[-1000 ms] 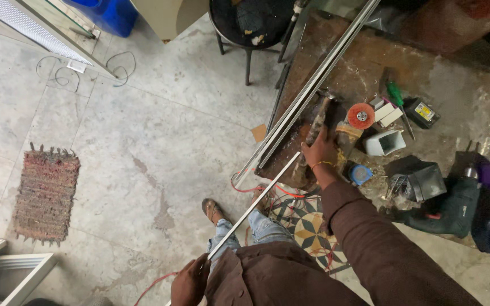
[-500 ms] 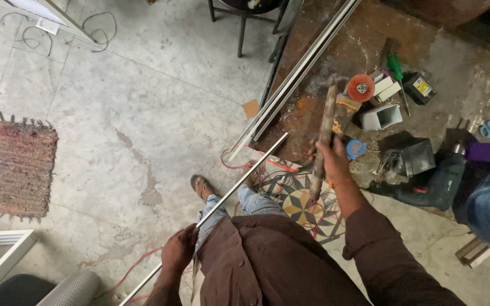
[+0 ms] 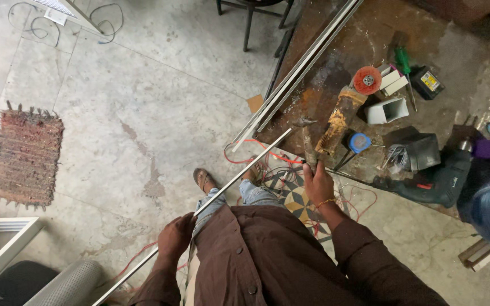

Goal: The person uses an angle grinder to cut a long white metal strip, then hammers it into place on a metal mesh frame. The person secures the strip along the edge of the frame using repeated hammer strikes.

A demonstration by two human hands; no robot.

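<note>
Rug (image 3: pixel 28 153) lying far left of the counter (image 3: pixel 460 62), flat on the bare floor (image 3: pixel 143 113). Nearer, left hand (image 3: pixel 175 238) wrapped around a long thin metal rod (image 3: pixel 239 173), well short of the counter. Rod slanting up and rightward from that grip, across the legs, far tip ending just at the counter's near edge, beside the ends of long metal rails (image 3: pixel 301 62) laid along the counter's left side. Right hand (image 3: pixel 317 182) fisted around a hammer handle at the counter's near edge, hammer (image 3: pixel 307 141) head raised over the counter top, a little apart from the rod tip. Wooden block (image 3: pixel 338 122) just right of the hammer, resting on the counter. Further right on the counter: orange disc (image 3: pixel 367 79), white box section (image 3: pixel 388 110), blue tape roll (image 3: pixel 359 143), dark drill (image 3: pixel 435 181) toward the near right corner.

Judged from the layout: rod picked up and brought to the counter, hammer in hand, both grips set. No blow landing yet, head clear of the rod. No bend or mark visible on the rod, though too thin to tell surely. Striking or shaping seemingly all still ahead.
</note>
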